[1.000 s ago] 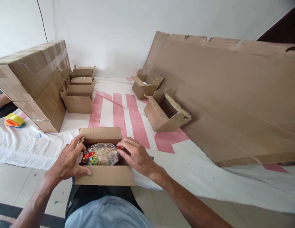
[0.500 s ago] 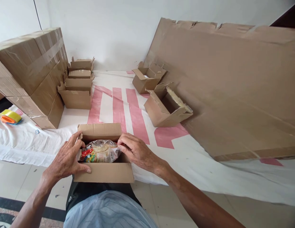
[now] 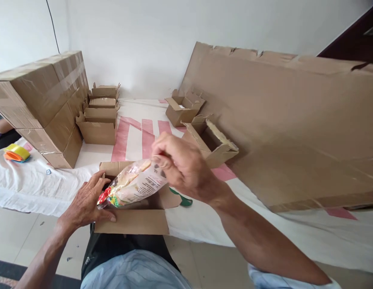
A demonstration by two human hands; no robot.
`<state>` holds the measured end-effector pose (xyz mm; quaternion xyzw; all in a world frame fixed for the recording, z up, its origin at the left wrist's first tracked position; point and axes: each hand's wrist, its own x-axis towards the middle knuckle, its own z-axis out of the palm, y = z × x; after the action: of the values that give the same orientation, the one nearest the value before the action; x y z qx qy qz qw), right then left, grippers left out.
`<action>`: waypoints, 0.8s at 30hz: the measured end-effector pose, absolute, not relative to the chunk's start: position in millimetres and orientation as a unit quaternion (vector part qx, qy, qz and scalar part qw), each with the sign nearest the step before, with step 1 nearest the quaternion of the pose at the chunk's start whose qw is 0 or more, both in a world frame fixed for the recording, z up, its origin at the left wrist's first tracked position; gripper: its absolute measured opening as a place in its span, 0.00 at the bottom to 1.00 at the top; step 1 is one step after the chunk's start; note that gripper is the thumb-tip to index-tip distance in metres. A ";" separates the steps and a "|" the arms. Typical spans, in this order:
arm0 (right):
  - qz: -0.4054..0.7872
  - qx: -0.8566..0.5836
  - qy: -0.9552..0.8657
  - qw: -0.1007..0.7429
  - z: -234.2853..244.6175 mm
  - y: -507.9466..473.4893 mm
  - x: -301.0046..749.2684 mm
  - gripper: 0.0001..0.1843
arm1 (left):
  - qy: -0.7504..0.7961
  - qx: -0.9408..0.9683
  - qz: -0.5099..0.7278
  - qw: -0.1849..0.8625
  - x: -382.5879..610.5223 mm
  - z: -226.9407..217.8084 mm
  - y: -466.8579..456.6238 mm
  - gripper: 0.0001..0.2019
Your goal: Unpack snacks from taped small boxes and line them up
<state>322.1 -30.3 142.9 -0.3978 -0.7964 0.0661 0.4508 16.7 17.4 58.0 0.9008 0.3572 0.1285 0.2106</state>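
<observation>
In front of my body an open cardboard box (image 3: 131,222) sits at the table's near edge, its flaps spread. My left hand (image 3: 87,200) grips the box's left end, thumb over the front flap and fingers at the back corner. A clear plastic food packet (image 3: 138,184) with printed text and red and green print slants up out of the box. My right hand (image 3: 183,164) is closed on the packet's upper right end, above the box. The packet's lower left end rests near my left fingers. What the packet contains looks pale yellow, its kind unclear.
Taped cartons (image 3: 48,104) are stacked at the left, with small open boxes (image 3: 99,130) beside them. Another open box (image 3: 210,140) stands behind my right hand, before a large leaning cardboard sheet (image 3: 282,132). Yellow and orange rolls (image 3: 16,152) lie far left; a green object (image 3: 185,200) lies right.
My right hand has risen and drawn the packet's right end up out of the box, tilting it. My left hand stays on the box. A green object now shows beside the box.
</observation>
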 end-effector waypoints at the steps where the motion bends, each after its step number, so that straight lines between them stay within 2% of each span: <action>1: 0.059 -0.386 -0.806 0.445 152.9 -27.3 324.1 0.11 | 0.354 0.902 0.129 0.210 16.1 57.6 17.4 0.47; 6: 0.029 -0.365 -0.798 0.478 191.0 -15.2 334.2 0.10 | 0.362 0.902 0.150 0.183 10.0 52.7 19.4 0.46; 10: 0.045 -0.338 -0.827 0.448 214.5 4.8 336.8 0.11 | 0.364 0.890 0.188 0.203 7.3 62.9 27.1 0.39; 17: 0.060 -0.324 -0.837 0.437 259.1 52.9 326.3 0.09 | 0.332 0.836 0.273 0.341 21.7 91.9 51.2 0.34; 21: 0.058 -0.298 -0.840 0.450 281.3 69.7 316.3 0.08 | 0.288 0.764 0.339 0.468 37.2 84.8 68.1 0.41; 24: 0.048 -0.290 -0.840 0.457 290.8 84.8 310.2 0.07 | 0.273 0.707 0.413 0.505 56.0 83.1 74.3 0.38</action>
<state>310.2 84.8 290.8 -0.2896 -0.8398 0.0484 0.4567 56.0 74.3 83.1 0.7066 0.2730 0.4131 0.5055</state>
